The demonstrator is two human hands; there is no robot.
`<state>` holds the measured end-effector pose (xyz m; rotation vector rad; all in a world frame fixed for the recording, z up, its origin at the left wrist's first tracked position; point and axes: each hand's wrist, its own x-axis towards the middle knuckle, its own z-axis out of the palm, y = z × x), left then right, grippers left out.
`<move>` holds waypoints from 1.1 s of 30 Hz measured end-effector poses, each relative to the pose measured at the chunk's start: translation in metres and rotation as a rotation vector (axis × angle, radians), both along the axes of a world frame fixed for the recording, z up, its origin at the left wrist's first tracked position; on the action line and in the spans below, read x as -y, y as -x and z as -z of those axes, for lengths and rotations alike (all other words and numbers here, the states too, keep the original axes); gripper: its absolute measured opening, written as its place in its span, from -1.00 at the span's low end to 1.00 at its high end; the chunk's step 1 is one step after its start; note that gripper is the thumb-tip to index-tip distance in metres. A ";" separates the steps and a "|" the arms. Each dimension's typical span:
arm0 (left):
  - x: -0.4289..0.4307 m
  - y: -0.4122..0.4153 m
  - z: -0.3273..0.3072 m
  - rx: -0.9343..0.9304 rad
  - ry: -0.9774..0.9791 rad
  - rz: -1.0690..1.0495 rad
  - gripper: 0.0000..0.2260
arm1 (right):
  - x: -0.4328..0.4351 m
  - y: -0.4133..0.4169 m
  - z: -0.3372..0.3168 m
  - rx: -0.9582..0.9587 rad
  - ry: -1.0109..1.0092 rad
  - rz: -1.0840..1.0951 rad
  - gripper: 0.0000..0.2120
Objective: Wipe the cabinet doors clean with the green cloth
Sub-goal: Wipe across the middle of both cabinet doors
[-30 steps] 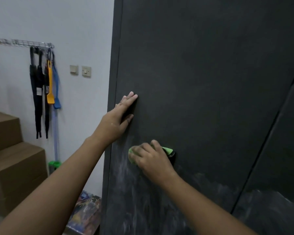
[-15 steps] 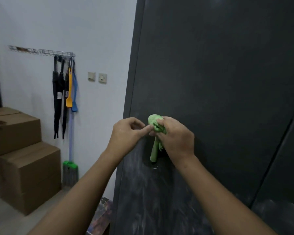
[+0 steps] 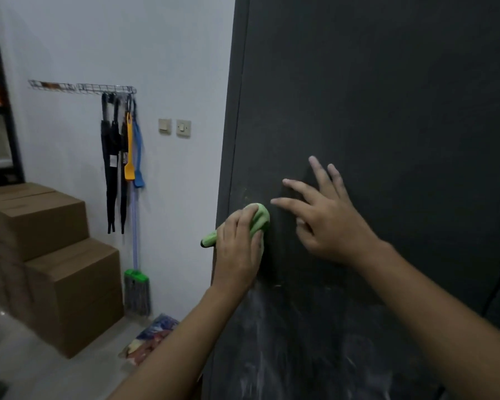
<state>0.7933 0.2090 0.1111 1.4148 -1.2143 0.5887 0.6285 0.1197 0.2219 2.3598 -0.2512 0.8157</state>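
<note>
A tall dark grey cabinet door [image 3: 387, 96] fills the right side of the head view, with whitish dusty smears on its lower part. My left hand [image 3: 238, 249] grips the bunched green cloth [image 3: 259, 219] and presses it against the door near its left edge; a dark-tipped end of the cloth sticks out to the left. My right hand [image 3: 326, 217] lies on the door just right of the cloth, fingers spread and straight, holding nothing. A second door panel shows at the far lower right.
Stacked cardboard boxes [image 3: 49, 255] stand at the left. A wall rack [image 3: 104, 89] holds black straps and orange and blue tools, with a green-headed mop [image 3: 136, 293] below. Two wall switches [image 3: 175, 127] sit beside the cabinet. A colourful bag [image 3: 153, 339] lies on the floor.
The cloth has passed from my right hand to my left hand, which now presses it on the door's left edge. My right hand let go and spread flat on the door.
</note>
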 end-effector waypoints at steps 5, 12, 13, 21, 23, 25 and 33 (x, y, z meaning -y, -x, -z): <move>0.008 -0.023 0.045 0.225 -0.087 -0.065 -0.52 | 0.024 0.009 0.013 -0.085 0.284 0.112 -0.49; 0.014 -0.054 -0.024 0.164 0.092 -0.096 -0.61 | 0.026 0.004 0.020 -0.011 0.333 0.094 -0.49; 0.017 -0.054 -0.043 0.130 0.149 -0.098 -0.63 | 0.026 0.004 0.020 -0.013 0.336 0.095 -0.49; 0.042 -0.047 -0.122 0.137 0.405 -0.089 -0.71 | 0.029 0.002 0.021 -0.019 0.366 0.108 -0.46; 0.043 -0.049 -0.105 0.208 0.390 -0.099 -0.69 | 0.029 0.001 0.021 -0.003 0.363 0.103 -0.48; 0.039 -0.054 -0.074 0.284 0.305 -0.086 -0.59 | 0.028 0.000 0.022 0.012 0.355 0.088 -0.50; 0.008 -0.077 0.014 0.532 -0.007 0.012 -0.61 | 0.026 0.001 0.021 0.026 0.336 0.062 -0.53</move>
